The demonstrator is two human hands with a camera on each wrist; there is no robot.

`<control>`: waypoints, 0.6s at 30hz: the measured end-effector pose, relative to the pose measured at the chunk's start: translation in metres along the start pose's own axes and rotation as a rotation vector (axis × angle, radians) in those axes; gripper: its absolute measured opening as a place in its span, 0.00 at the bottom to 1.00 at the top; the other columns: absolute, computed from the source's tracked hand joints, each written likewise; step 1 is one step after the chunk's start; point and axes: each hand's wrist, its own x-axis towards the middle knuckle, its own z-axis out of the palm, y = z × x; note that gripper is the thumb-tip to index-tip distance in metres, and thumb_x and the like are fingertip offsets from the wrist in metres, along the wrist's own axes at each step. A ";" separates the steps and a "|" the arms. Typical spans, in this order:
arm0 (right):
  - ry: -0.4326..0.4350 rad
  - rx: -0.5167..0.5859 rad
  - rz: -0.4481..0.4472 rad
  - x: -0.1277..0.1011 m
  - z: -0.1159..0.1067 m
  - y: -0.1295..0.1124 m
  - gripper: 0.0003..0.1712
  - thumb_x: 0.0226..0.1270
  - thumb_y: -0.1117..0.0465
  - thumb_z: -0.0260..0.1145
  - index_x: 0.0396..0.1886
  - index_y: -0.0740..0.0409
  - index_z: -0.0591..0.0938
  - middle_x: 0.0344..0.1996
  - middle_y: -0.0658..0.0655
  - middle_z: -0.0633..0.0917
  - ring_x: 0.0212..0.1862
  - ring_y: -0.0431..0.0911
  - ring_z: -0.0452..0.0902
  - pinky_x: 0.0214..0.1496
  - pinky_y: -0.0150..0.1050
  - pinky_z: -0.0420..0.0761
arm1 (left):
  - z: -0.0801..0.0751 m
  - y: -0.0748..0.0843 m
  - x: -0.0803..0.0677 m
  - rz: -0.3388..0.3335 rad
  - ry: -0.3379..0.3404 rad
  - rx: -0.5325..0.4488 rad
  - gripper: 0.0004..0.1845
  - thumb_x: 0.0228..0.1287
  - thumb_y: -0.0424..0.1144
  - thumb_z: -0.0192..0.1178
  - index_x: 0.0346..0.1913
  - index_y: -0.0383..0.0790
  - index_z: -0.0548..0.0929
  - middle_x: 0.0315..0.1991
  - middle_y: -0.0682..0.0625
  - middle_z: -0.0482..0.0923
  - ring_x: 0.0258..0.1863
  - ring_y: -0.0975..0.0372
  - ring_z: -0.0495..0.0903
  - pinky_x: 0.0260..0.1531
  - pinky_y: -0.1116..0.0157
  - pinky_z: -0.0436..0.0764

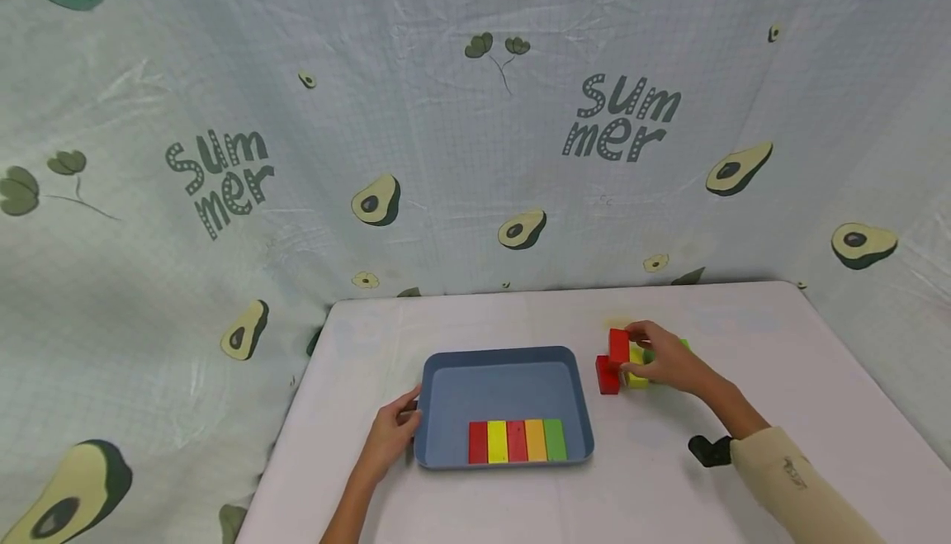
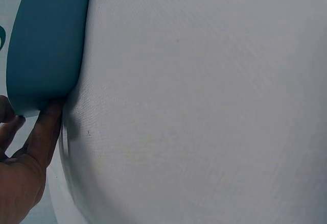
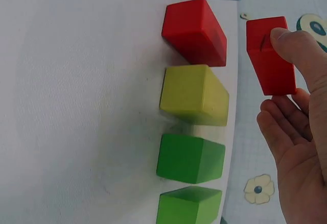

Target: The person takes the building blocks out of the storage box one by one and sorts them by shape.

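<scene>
My right hand [image 1: 670,361] pinches a red block [image 3: 271,55], thumb on one side and fingers on the other, raised above the table. Standing in a row close below it are another red block [image 3: 191,32], a yellow block [image 3: 191,94], a green block [image 3: 186,157] and a lighter green block [image 3: 186,206]. With my left hand [image 1: 391,431] I hold the left rim of a blue-grey tray [image 1: 434,362], fingertips right at its wall. Along the tray's near side lies a row of several blocks, including a yellow block [image 1: 497,442], an orange block [image 1: 535,441] and a green block [image 1: 555,440].
A white-covered table [image 1: 654,478] carries everything. Behind it hangs a pale curtain [image 1: 446,131] printed with avocados and lettering. A black strap piece [image 1: 711,451] sticks out at my right sleeve [image 1: 798,478].
</scene>
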 end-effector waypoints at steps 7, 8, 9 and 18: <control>0.007 0.015 0.028 -0.005 -0.012 0.007 0.37 0.54 0.60 0.73 0.58 0.72 0.66 0.53 0.70 0.72 0.55 0.67 0.69 0.50 0.54 0.74 | 0.000 0.002 -0.001 -0.004 -0.012 0.011 0.25 0.66 0.28 0.53 0.65 0.30 0.68 0.49 0.34 0.75 0.42 0.52 0.78 0.28 0.65 0.77; 0.011 0.017 0.032 -0.006 -0.014 0.009 0.37 0.54 0.61 0.72 0.58 0.72 0.66 0.53 0.70 0.72 0.55 0.67 0.69 0.51 0.55 0.73 | 0.000 0.002 -0.001 -0.007 -0.010 0.014 0.25 0.66 0.28 0.53 0.65 0.30 0.68 0.49 0.34 0.75 0.42 0.52 0.78 0.28 0.65 0.77; 0.010 0.011 0.034 -0.007 -0.016 0.010 0.37 0.54 0.60 0.72 0.58 0.72 0.66 0.53 0.71 0.72 0.55 0.67 0.69 0.51 0.55 0.73 | 0.000 0.002 -0.001 -0.009 -0.007 0.016 0.24 0.66 0.28 0.53 0.65 0.30 0.68 0.49 0.34 0.75 0.42 0.52 0.78 0.28 0.65 0.77; -0.015 -0.029 0.084 -0.017 -0.032 0.024 0.38 0.55 0.57 0.72 0.58 0.73 0.66 0.54 0.71 0.73 0.55 0.66 0.69 0.50 0.55 0.74 | -0.002 0.002 -0.001 0.003 -0.012 0.012 0.24 0.65 0.28 0.54 0.65 0.29 0.68 0.49 0.33 0.75 0.43 0.51 0.78 0.28 0.66 0.77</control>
